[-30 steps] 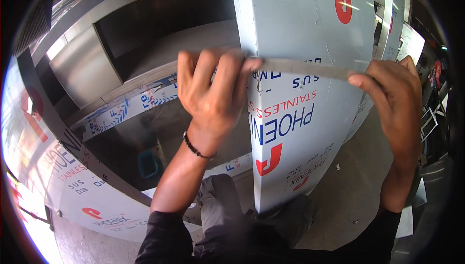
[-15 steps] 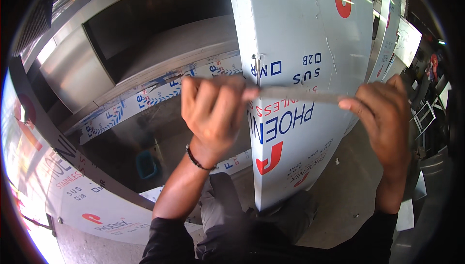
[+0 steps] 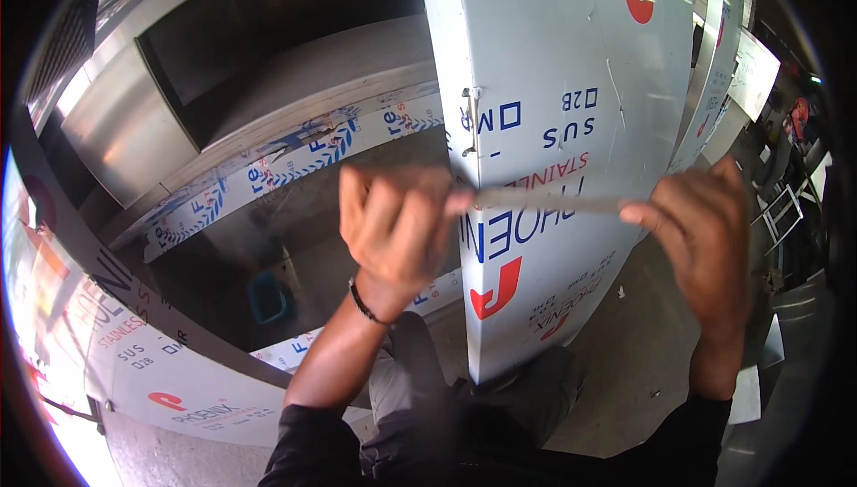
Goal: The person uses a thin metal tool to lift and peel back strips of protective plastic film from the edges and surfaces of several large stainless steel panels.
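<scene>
A strip (image 3: 558, 201) is clamped in the fingers of left hand (image 3: 395, 226) and right hand (image 3: 701, 228). It is held across a panel (image 3: 536, 32).

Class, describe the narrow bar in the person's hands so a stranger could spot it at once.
Find the tall white panel with red and blue print, just right of centre. Across its near edge, a narrow grey bar runs from the left hand to the right hand. Unlike the panel, it is slim, plain-looking and held at both ends.
</scene>
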The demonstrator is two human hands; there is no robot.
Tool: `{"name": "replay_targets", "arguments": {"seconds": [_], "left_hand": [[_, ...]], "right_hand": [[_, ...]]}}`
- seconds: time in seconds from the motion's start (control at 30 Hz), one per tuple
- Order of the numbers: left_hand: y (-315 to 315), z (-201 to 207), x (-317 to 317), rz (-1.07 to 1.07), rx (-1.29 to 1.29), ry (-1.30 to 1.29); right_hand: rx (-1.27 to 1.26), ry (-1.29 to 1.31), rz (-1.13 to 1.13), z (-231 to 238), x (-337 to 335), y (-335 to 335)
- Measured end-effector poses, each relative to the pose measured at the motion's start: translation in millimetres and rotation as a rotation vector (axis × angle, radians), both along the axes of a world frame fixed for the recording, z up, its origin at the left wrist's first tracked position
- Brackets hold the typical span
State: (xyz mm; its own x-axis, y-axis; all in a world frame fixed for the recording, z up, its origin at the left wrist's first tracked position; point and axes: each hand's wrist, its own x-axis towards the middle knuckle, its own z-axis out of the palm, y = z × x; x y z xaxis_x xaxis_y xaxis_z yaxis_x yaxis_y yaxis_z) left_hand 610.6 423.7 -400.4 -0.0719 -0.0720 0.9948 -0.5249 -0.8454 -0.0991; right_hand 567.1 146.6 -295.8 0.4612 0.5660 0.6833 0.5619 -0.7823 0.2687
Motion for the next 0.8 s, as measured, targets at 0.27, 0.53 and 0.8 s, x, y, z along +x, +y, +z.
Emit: {"name": "replay_targets", "arguments": {"seconds": [0.27, 0.53, 0.8], "left_hand": [[1.6, -4.4, -0.6, -0.027, 0.024, 0.015], [5.9, -7.0, -5.2, -0.104, -0.005, 0.092], [0.9, -52.3, -23.5, -0.092, 0.109, 0.163]], "right_hand": [[-0.021, 0.002, -0.024, -3.9, -14.6, -0.1], [-0.001, 0.019, 0.016, -3.0, -5.8, 4.3], [-0.014, 0.086, 0.033, -48.4, -10.4, -14.2]]}}
